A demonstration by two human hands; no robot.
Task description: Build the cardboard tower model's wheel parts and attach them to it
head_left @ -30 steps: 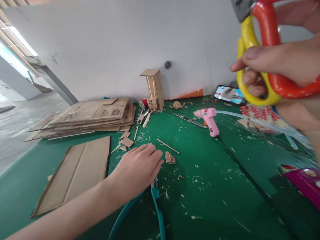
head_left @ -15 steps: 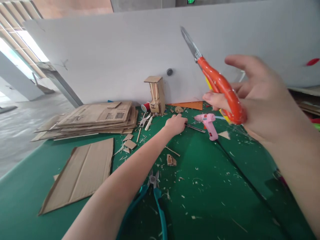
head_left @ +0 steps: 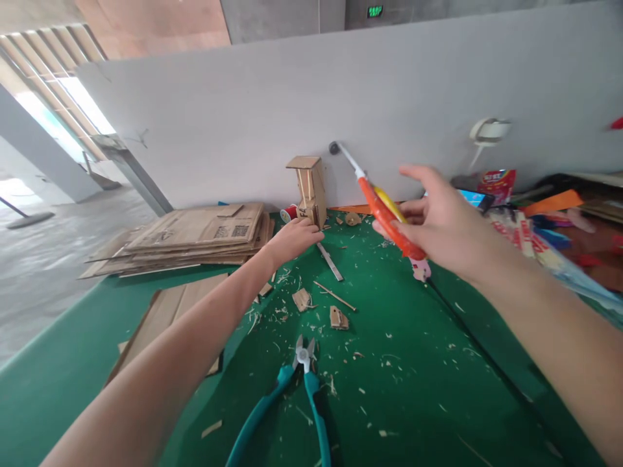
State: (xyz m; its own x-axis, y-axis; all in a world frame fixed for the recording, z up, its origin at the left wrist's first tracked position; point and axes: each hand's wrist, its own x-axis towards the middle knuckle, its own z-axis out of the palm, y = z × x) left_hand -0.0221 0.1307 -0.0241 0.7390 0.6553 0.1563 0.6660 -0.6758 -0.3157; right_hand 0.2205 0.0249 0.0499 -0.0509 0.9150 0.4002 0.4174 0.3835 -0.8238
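My right hand (head_left: pixel 433 217) grips a pair of scissors (head_left: pixel 389 217) with orange and yellow handles, index finger stretched out, blades pointing up and left. Below the scissors, mostly hidden, is a pink glue gun (head_left: pixel 421 268) with a black cord. My left hand (head_left: pixel 295 238) is closed at the foot of an upright cardboard structure (head_left: pixel 311 188). A flat silver strip (head_left: pixel 331 263) sticks out from under its fingers; the grip itself is hidden. Teal-handled cutting pliers (head_left: pixel 304 357) lie spread on the green table.
Stacked cardboard sheets (head_left: pixel 195 233) stand at the back left, with a loose sheet (head_left: pixel 165 318) partly under my left arm. Small cardboard pieces (head_left: pixel 338 318), a thin stick (head_left: pixel 335 295) and shavings lie mid-table. A phone (head_left: pixel 474 198) and packets (head_left: pixel 520 233) sit at the right.
My left hand has moved left to the cardboard structure, and the silver strip has moved with it. My right hand has lowered the scissors, now in front of the glue gun. The view has shifted.
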